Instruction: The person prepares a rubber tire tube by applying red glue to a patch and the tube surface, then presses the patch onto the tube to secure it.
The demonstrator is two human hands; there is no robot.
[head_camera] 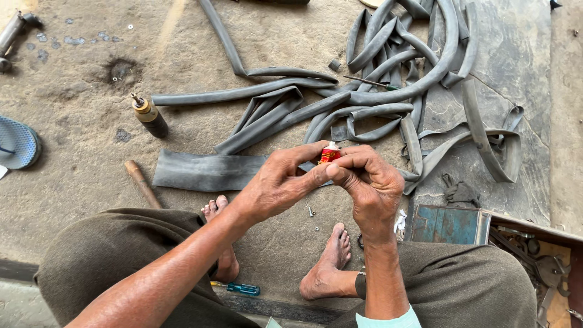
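Both hands, left hand [280, 183] and right hand [367, 180], pinch a small red tube [329, 153] above flattened rubber inner tubes [340, 100] on the ground.

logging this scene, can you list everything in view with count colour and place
tube: 1, small, red and white, between both hands' fingertips
inner tubes: a tangle, grey, ground ahead
rubber strip: 1, grey, flat, before the feet
bottle: 1, dark with tan cap, left of the tubes
wooden handle: 1, brown, by the left knee
screwdriver: 1, teal handle, beside the left foot
sandal: 1, blue, far left
tin box: 1, blue, right
rag: 1, dark, above the box
left hand: on the tube
right hand: on the tube
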